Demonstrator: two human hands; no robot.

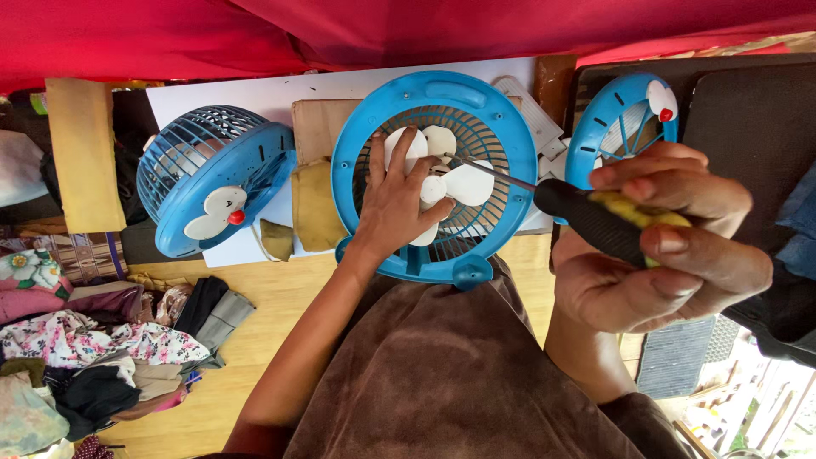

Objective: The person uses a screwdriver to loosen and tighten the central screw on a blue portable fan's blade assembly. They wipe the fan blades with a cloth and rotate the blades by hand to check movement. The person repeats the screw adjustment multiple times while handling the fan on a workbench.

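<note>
Two hands work on a round blue fan housing (434, 174) resting on the person's lap, seen from above.

At far left, a heap of folded clothes (93, 357) lies on the wooden floor (263, 314), and above it a small blue table fan (212, 178) sits on a white board (280, 93). Left hand (399, 200) lies flat with fingers spread on the white blades (446, 178) inside the open housing, pressing them rather than gripping. A thin metal shaft reaches to the blade hub from the screwdriver (595, 223), whose black and yellow handle is wrapped tightly in the right hand (659, 242), close to the camera. Behind that hand, a blue front grille (620, 123) stands near a dark panel.
</note>
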